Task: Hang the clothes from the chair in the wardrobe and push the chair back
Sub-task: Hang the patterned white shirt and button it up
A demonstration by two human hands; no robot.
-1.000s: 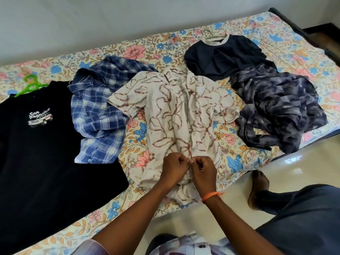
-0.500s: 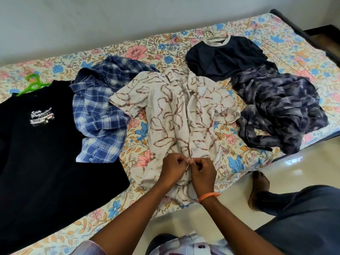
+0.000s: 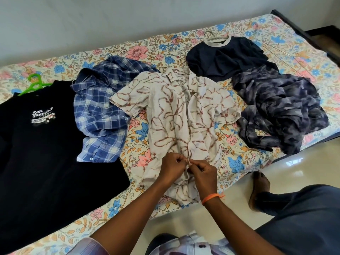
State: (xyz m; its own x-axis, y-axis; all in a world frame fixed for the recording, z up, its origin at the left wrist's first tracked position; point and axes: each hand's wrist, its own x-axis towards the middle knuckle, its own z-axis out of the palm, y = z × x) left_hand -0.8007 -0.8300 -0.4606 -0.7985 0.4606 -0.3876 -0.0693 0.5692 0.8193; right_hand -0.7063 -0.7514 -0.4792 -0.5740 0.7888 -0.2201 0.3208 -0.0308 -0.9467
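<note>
Buttoning the cream patterned shirt [image 3: 184, 115], left hand [image 3: 172, 169] and right hand [image 3: 203, 174] pinching its placket between fingertips; next, likely a hanger.

Crinkled cloth shirt [image 3: 176, 115], matt floral bedsheet [image 3: 139, 129], glossy floor [image 3: 239, 214], plastic hanger [image 3: 35, 83]

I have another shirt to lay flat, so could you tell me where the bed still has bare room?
Bare floral bedsheet shows along the wall behind the blue checked shirt, and at the far right corner beyond the navy T-shirt. A narrow gap runs between the checked shirt and the cream patterned shirt. The front edge is crowded, with both hands there.
</note>
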